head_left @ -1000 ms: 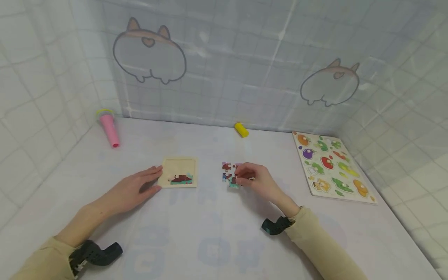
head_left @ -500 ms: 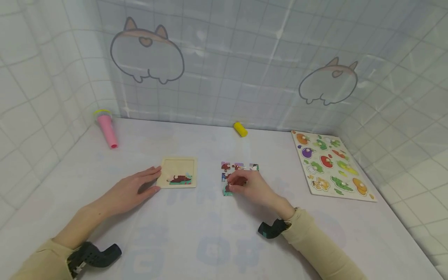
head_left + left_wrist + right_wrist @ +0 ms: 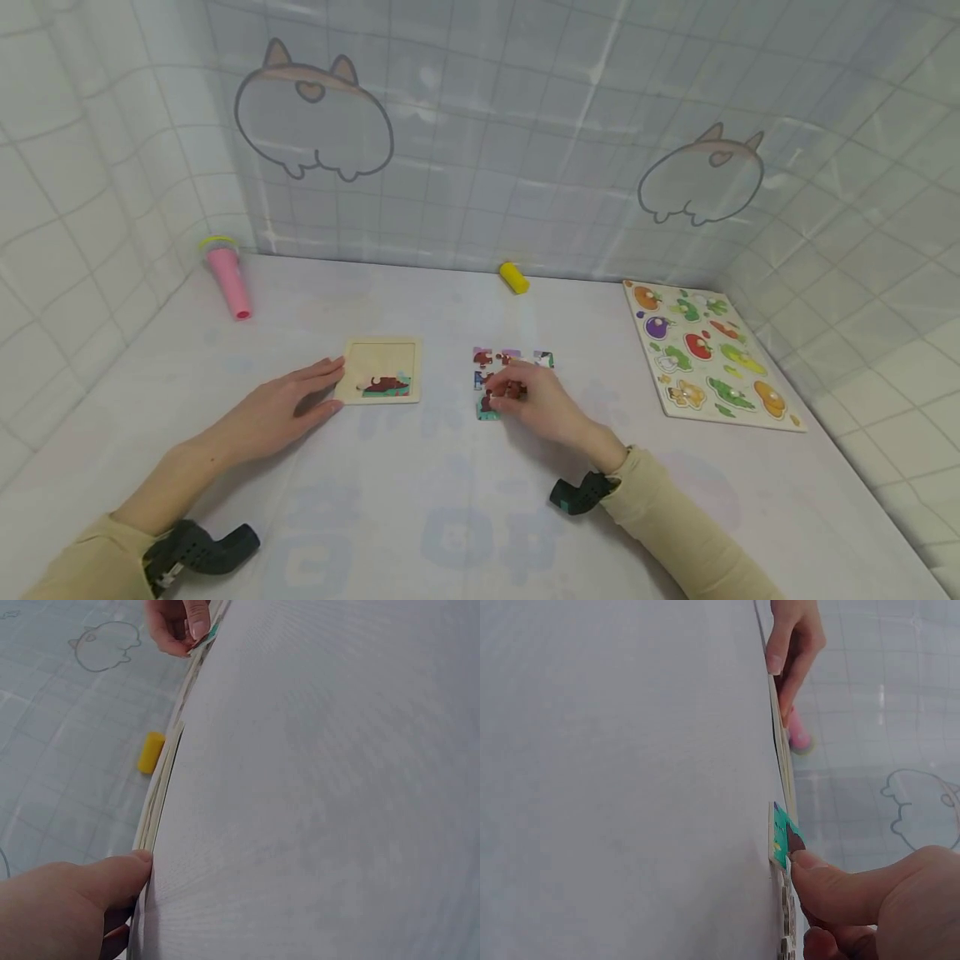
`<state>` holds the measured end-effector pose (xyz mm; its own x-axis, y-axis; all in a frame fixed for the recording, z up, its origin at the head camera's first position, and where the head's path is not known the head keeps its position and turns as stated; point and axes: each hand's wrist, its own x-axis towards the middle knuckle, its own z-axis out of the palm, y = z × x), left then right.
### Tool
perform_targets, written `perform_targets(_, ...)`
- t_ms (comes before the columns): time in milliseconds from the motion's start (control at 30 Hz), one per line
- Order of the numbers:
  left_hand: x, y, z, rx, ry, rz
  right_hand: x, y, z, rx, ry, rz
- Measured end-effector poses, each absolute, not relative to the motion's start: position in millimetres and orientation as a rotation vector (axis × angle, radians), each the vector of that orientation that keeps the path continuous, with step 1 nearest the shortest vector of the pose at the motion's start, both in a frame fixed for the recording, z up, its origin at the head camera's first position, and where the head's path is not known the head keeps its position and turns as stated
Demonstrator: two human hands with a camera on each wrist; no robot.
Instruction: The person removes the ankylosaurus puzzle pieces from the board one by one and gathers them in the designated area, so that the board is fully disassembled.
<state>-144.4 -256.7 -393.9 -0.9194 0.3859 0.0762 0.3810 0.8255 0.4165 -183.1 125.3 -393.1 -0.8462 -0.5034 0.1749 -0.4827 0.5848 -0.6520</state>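
A small square wooden puzzle tray (image 3: 378, 357) lies left of centre, with joined brown-and-teal pieces (image 3: 386, 386) in its lower right part. My left hand (image 3: 273, 417) rests beside it, thumb and fingertips spread against its left edge. To the right of the tray my right hand (image 3: 542, 407) pinches a teal-and-brown jigsaw piece (image 3: 778, 832) between thumb and fingers. In the right wrist view that piece stands tilted, the thumb over its brown part. Loose jigsaw pieces (image 3: 482, 357) lie around and beneath the right hand, which hides some of them.
A vegetable peg-puzzle board (image 3: 712, 358) lies at the right. Near the back wall are a yellow cylinder (image 3: 513, 277) and, at the far left, a pink toy microphone (image 3: 229, 282). Grid-patterned sheeting (image 3: 465, 167) encloses the table's back and sides.
My right hand has shifted slightly toward me and left, uncovering loose pieces at the far right of the group. The piece it pinches came nearer too. My left hand stays at the tray edge.
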Motion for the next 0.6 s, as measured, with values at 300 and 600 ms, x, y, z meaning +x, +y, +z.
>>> perform_targets(300, -143.8, -257.5, -394.4, 0.620, 2.989, 0.687, -183.1, 124.8, -394.5, -0.897, 2.788, -1.080)
perform_targets(600, -144.8, -258.5, -396.0, 0.620, 2.997, 0.683, -183.6, 125.8, -398.4, -0.861, 2.803, -1.077)
